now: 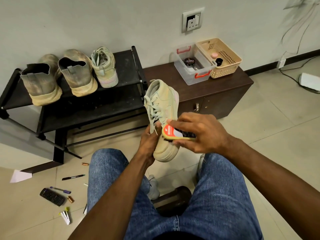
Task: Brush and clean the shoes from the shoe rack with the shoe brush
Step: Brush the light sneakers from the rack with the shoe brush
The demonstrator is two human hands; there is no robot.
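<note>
Left hand (150,141) gripping a pale sneaker (161,118) at centre frame, right hand (199,132) holding the shoe brush (178,134) against it; a hard stroke could twist the shoe loose.

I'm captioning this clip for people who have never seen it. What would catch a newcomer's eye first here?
First, the centre: the left hand grips a pale lace-up sneaker while the right hand holds a shoe brush against its side. Next, three dusty shoes lined up on the black shoe rack at left. Then the markers and batteries scattered on the floor at lower left.
</note>
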